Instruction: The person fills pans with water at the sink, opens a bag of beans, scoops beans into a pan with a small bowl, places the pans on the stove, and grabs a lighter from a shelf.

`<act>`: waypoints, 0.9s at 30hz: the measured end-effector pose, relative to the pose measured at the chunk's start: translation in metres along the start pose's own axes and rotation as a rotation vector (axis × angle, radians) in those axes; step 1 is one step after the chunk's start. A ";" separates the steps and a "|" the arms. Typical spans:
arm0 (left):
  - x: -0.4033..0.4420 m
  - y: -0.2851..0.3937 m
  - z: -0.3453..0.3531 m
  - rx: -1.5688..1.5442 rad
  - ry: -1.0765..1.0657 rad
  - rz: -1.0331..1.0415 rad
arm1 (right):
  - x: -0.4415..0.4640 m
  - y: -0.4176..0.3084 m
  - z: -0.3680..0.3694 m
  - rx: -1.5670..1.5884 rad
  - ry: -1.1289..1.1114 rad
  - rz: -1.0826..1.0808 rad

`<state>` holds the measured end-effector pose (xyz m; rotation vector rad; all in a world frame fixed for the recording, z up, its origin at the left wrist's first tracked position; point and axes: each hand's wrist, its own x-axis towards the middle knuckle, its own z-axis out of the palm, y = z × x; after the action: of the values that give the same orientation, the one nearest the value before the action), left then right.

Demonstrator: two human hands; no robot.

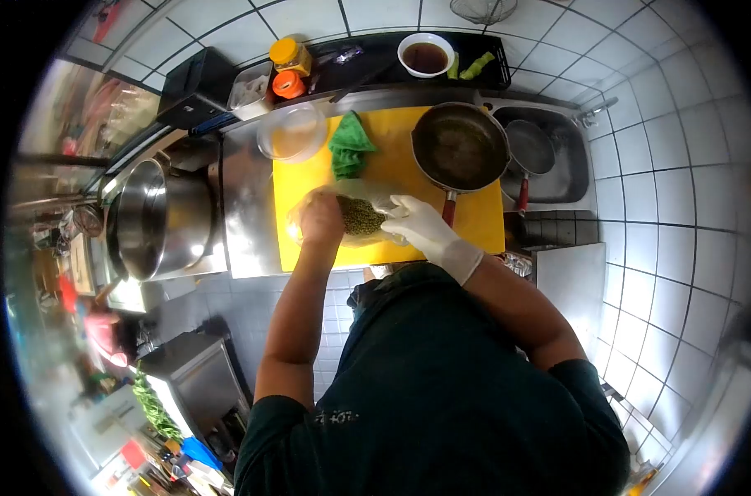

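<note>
Over the yellow cutting board (pixel 297 186) is a clear plastic bag (pixel 371 192) holding small green beans (pixel 361 217) that look like mung beans. My left hand (pixel 319 217), bare, is closed on the bag's left side. On the opposite side, my right hand (pixel 421 227) in a white glove pinches the bag's edge. A crumpled green cloth (pixel 351 145) lies just beyond the bag. To the right of the cloth, a dark frying pan (pixel 461 147) rests on the board, its red handle pointing toward me near my right hand.
A clear round plastic tub (pixel 293 132) stands at the board's upper left. In the sink (pixel 570 157) at right sits a smaller pan (pixel 531 149). Behind are a white bowl of brown liquid (pixel 426 56) and a yellow-lidded jar (pixel 290 56). A large steel pot (pixel 156 219) stands left.
</note>
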<state>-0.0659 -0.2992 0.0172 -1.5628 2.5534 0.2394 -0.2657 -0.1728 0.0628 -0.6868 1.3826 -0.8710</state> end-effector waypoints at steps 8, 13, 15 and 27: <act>0.006 -0.004 0.028 0.052 0.073 -0.002 | 0.043 0.034 0.011 -0.492 0.200 0.169; 0.007 -0.003 0.065 0.074 0.030 -0.079 | 0.065 0.052 0.007 -0.448 0.259 0.231; 0.009 -0.001 0.079 0.000 0.020 -0.083 | 0.074 0.064 0.001 -0.374 0.224 0.193; 0.015 0.015 0.101 -1.026 -0.162 -0.205 | 0.043 0.021 -0.014 0.067 -0.027 0.153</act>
<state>-0.0827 -0.2844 -0.0839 -1.9043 2.1719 1.7630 -0.2781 -0.1971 0.0206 -0.5324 1.3572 -0.7802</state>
